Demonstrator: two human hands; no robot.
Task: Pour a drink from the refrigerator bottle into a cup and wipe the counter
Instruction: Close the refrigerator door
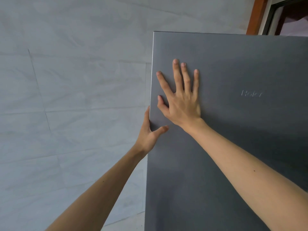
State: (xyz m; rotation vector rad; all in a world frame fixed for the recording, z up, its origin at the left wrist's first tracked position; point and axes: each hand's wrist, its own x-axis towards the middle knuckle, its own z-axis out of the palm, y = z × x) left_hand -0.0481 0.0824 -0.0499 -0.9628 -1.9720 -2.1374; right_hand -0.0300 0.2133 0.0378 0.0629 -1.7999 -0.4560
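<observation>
A dark grey refrigerator door (233, 147) fills the right half of the view, with a faint brand name embossed on its front. My left hand (150, 132) grips the door's left edge, fingers wrapped behind it and the thumb lying on the front. My right hand (180, 95) lies flat against the door's front near that edge, fingers spread. The door looks shut against the cabinet. No bottle, cup or counter shows in this view.
A pale grey tiled wall (66, 97) stands to the left of the refrigerator. At the top right is a brown wooden frame (255, 15) with a dark opening beside it.
</observation>
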